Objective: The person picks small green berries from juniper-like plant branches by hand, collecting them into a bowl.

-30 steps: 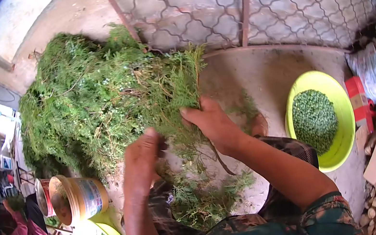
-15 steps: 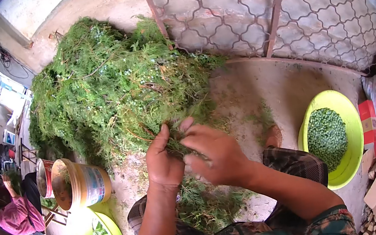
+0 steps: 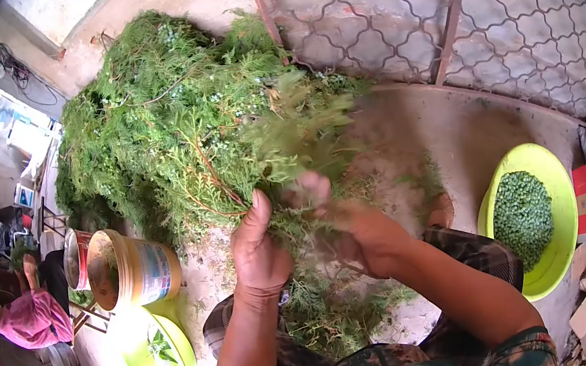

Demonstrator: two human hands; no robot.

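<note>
My left hand point(image 3: 259, 247) is closed round the stem of a leafy evergreen branch point(image 3: 209, 167), thumb pointing up. Close to its right is my right hand point(image 3: 357, 234), smeared by motion, so its fingers and anything in them cannot be made out. Blurred greenery point(image 3: 301, 132) shows just above both hands. Beyond them rises a big heap of cut evergreen branches point(image 3: 140, 122), dotted with pale bluish-green cones or berries. More loose sprigs point(image 3: 336, 317) lie on the floor between my legs.
A lime-green basin point(image 3: 569, 217) at right holds small green cones or berries. Another lime-green basin point(image 3: 179, 336) stands at left beside a yellowish bucket point(image 3: 158, 267) and a red-and-white bucket point(image 3: 76, 253). A metal lattice point(image 3: 450, 15) leans behind. Another person point(image 3: 33, 320) sits far left.
My right hand has shifted slightly right and down, away from my left. The branch in my left hand now stands out more above it. The view has shifted a little.
</note>
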